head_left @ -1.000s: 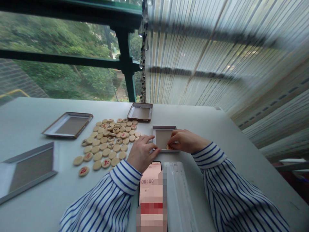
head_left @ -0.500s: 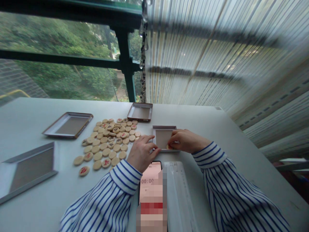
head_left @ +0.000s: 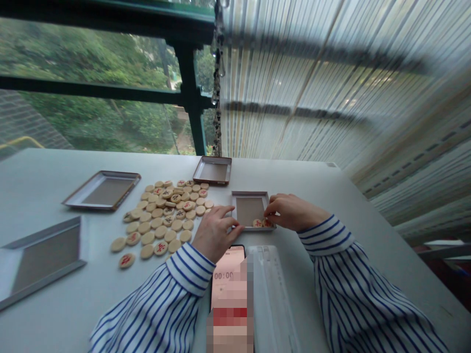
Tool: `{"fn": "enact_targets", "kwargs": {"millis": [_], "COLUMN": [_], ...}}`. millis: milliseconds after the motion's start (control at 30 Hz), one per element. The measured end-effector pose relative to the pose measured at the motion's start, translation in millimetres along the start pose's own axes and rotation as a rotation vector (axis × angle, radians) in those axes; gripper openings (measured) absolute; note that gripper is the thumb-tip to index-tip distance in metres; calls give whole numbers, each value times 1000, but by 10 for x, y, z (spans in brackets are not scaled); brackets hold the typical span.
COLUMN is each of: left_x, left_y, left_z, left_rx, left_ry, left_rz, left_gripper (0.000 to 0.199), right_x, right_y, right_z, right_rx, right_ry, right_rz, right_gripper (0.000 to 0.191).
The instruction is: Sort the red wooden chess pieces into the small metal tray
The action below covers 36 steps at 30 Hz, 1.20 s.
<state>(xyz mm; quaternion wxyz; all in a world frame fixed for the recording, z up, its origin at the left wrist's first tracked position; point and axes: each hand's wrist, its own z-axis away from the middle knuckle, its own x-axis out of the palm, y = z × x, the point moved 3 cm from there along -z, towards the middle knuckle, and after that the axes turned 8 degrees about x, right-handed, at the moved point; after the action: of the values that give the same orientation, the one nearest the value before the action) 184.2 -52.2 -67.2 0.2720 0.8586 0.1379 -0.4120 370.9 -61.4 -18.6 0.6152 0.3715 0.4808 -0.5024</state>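
Two round wooden pieces with red characters lie at the near right of a small grey tray: one piece [head_left: 257,223] and, beside it, another piece [head_left: 267,223]. My right hand [head_left: 290,211] is over the right edge of this tray [head_left: 250,194], its fingertips bent down beside the right piece; whether they grip it is too small to tell. My left hand [head_left: 218,230] rests at the tray's left side with fingers apart and nothing held, thumb and fingertips by its near left corner. Many similar pieces [head_left: 161,232] lie loose to the left, some stacked, with red or black characters or plain faces.
A small tray [head_left: 212,182] stands behind the pieces. Two larger trays lie to the left, one tray [head_left: 101,207] farther back and one tray [head_left: 47,277] nearer. A phone [head_left: 228,267] and a pale wrapped object [head_left: 274,294] lie between my forearms on the white table [head_left: 353,215].
My right hand has moved right and slightly back from the tray's near edge, uncovering two red-marked pieces there. My left hand has hardly moved.
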Motion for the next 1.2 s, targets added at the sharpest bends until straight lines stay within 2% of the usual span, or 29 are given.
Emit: {"fn": "enact_targets", "kwargs": {"millis": [233, 900, 1200], "left_x": [-2, -14, -23], "left_y": [-1, 14, 27], "left_z": [-1, -5, -12], "left_rx": [3, 1, -6], "left_ry": [11, 2, 2], "left_rz": [6, 5, 4], "left_gripper": [14, 13, 13], "right_x": [27, 48, 19], "right_y": [-17, 11, -26], "right_z": [-17, -12, -5], "right_rx": [0, -5, 9], "right_ry": [-54, -18, -41], "right_rz": [19, 25, 29], "right_gripper": [22, 23, 24]}}
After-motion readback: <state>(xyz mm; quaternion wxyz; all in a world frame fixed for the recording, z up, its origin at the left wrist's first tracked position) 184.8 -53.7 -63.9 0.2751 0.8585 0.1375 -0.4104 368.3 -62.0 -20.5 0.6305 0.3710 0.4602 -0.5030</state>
